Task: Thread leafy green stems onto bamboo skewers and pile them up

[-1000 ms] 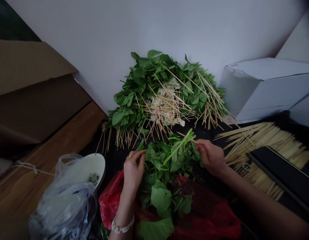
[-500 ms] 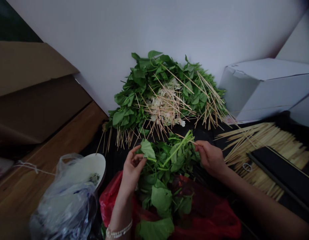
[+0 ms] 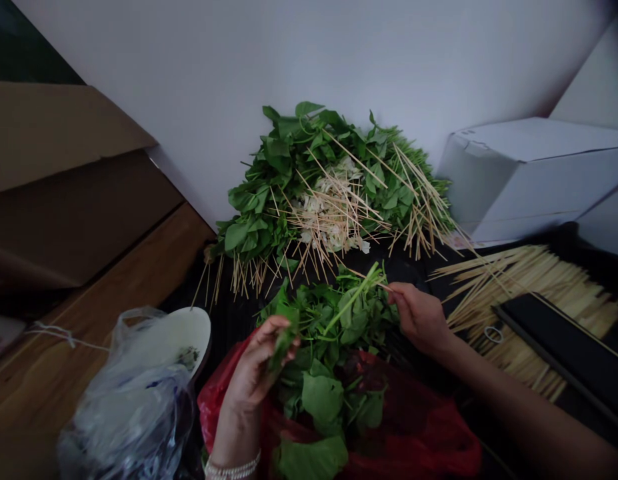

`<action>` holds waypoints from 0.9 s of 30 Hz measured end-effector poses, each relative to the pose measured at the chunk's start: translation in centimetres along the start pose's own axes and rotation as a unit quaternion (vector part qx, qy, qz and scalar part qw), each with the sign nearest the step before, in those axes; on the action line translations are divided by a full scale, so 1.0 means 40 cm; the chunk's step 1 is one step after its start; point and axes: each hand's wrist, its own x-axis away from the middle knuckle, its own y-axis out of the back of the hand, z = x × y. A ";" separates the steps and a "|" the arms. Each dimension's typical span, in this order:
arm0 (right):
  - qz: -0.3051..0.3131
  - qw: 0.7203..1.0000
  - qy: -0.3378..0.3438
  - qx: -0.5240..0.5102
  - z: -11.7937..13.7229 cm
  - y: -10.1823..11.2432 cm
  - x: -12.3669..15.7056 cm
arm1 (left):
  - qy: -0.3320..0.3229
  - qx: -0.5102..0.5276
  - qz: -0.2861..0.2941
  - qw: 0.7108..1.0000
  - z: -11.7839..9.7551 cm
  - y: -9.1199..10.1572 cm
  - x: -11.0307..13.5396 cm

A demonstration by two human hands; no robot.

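Note:
My left hand [image 3: 261, 360] is closed around a green leaf [image 3: 285, 340], which is blurred and partly covered by the fingers. My right hand [image 3: 419, 313] pinches a thin wooden skewer [image 3: 386, 287] carrying leafy greens with pale green stems [image 3: 357, 300]. Below and between my hands, loose leafy greens [image 3: 323, 400] spill over a red plastic bag [image 3: 419, 433]. Farther back lies a heap of skewered greens [image 3: 283, 153], with skewered pale white pieces [image 3: 333, 207] in its middle.
Bare skewers [image 3: 539, 287] are spread at the right, with a dark phone-like slab [image 3: 569, 353] and a white ring [image 3: 493, 334] on them. At left stand a white bowl [image 3: 201, 327], a clear plastic bag [image 3: 133, 413] and a cardboard box [image 3: 69, 180]. A white box [image 3: 543, 173] stands back right.
My left hand has moved slightly down and turned, and the leaf in it has turned from flat to edge-on. My right hand and its skewer have barely moved.

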 end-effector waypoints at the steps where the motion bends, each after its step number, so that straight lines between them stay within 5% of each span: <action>1: 0.001 1.000 -0.002 -0.001 0.000 0.000 0.000 | 0.017 -0.021 0.054 0.998 -0.011 0.001 0.004; 3: 0.001 1.000 -0.001 0.002 -0.001 0.000 0.000 | 0.028 -0.096 0.132 0.986 -0.028 0.007 -0.002; 4: 0.000 1.000 0.002 0.004 -0.001 0.000 0.000 | 0.010 -0.141 0.122 0.982 -0.032 0.014 -0.011; 6: -0.002 1.000 0.008 0.007 -0.002 0.000 -0.001 | -0.058 -0.237 0.004 0.970 -0.027 0.033 -0.037; 9: 0.001 1.000 0.011 0.005 -0.001 0.001 -0.002 | -0.143 -0.387 -0.117 0.903 0.005 0.056 -0.069; 14: -0.004 1.000 0.016 0.006 0.000 0.000 -0.001 | -0.198 -0.473 -0.062 0.856 0.069 0.026 -0.081; 20: -0.007 1.000 0.025 0.005 -0.002 -0.001 0.000 | -0.146 -0.608 -0.063 0.778 0.101 -0.005 -0.095; 23: -0.007 1.000 0.024 0.001 -0.002 -0.001 0.002 | -0.165 -0.573 -0.058 0.801 0.087 -0.001 -0.096; 27: -0.005 1.000 0.021 -0.001 -0.002 -0.001 0.004 | -0.203 -0.378 -0.111 0.896 0.049 -0.001 -0.085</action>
